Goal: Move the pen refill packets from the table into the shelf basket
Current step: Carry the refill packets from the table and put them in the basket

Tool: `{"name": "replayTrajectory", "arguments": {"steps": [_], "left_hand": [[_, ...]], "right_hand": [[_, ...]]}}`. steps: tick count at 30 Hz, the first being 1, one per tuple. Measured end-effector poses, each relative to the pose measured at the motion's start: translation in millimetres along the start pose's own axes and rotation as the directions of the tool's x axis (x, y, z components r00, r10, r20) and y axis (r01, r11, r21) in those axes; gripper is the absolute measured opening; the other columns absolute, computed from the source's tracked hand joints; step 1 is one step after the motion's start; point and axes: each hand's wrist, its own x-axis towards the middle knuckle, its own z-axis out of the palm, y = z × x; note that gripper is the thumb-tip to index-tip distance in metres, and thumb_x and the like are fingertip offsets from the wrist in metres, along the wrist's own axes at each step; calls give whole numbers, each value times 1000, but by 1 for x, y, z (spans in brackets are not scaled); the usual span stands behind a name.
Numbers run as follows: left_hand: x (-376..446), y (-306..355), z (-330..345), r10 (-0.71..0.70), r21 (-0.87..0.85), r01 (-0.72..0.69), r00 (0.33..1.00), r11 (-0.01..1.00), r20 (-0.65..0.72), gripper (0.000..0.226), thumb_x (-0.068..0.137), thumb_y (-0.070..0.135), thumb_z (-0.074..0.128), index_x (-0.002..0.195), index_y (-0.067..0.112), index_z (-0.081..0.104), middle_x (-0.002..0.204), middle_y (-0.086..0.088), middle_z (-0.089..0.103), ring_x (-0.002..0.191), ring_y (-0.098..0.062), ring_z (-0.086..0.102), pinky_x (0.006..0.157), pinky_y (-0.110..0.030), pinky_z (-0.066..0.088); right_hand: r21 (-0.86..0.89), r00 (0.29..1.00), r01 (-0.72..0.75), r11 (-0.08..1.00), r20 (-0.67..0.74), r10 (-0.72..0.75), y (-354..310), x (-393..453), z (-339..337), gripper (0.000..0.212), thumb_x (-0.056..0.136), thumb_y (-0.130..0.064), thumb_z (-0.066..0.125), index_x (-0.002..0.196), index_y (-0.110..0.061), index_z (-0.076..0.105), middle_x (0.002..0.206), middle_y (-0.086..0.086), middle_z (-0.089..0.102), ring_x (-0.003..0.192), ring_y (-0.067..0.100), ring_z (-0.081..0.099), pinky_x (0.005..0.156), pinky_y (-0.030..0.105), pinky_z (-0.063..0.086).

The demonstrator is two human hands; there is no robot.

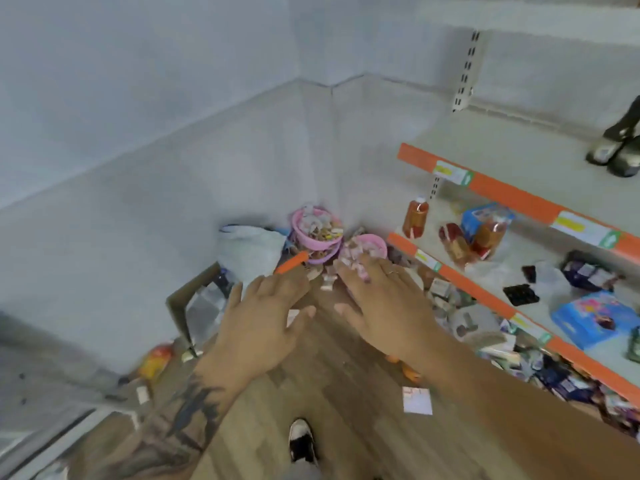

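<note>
Left hand [263,317] flat and open, fingers spread wide, holding nothing; right hand [384,306] open too, fingers stretched long, tips down on the packets [349,263]. No grip to be seen yet. Packets small and pale, pink and white, heaped in front of one pink basket [375,242] and spilling over its edge, with more in a second basket [311,233] just behind, both tucked in the corner by the wall. Looks like the scoop-up step. Best to slide both hands in from the sides, cup them, and push the loose packets into one heap first. Then lift slowly, hands close together, no gaps between fingers. Thin and slippery, most likely, so easy to drop; better to take a small bunch than a big one. Watch the orange stick [291,265] just past the left fingertips; hard to tell if touching. Careful not to tip the baskets, round plastic with thin rims, light by the look. Table [339,375] smooth brown wood with long stripes, good for sliding packets. Soft crinkly white bag [249,251] beside the baskets, a pale shiny square [417,400] flat on the table near the right arm, and a shelf [485,188] with a bright orange edge off to the right.
</note>
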Motion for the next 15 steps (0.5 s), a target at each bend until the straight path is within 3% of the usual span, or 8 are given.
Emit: {"name": "replayTrajectory", "arguments": {"steps": [3,8,15], "left_hand": [[-45,-34,3,-105,9,105,994,994,33,59,95,66,30,144,38,46,143,-1,61,131,-34,57,110,-62,40],[-109,-87,5,-277,-5,277,959,961,57,60,102,64,34,156,39,33,160,2,42,148,-29,37,122,-59,24],[-217,-209,-1,-464,-10,465,886,885,11,70,95,72,15,156,42,29,159,3,41,148,-25,34,122,-58,14]], "right_hand": [[2,993,120,993,23,-120,-51,-7,8,66,94,-55,62,150,-24,48,144,15,54,122,38,60,97,49,51],[-25,961,268,963,77,-265,-135,-6,18,66,95,-56,59,153,-29,43,149,14,51,131,38,55,104,53,49],[-5,905,420,907,67,-419,-292,12,38,63,90,-58,65,144,-29,53,143,15,60,126,36,61,102,53,52]]}}
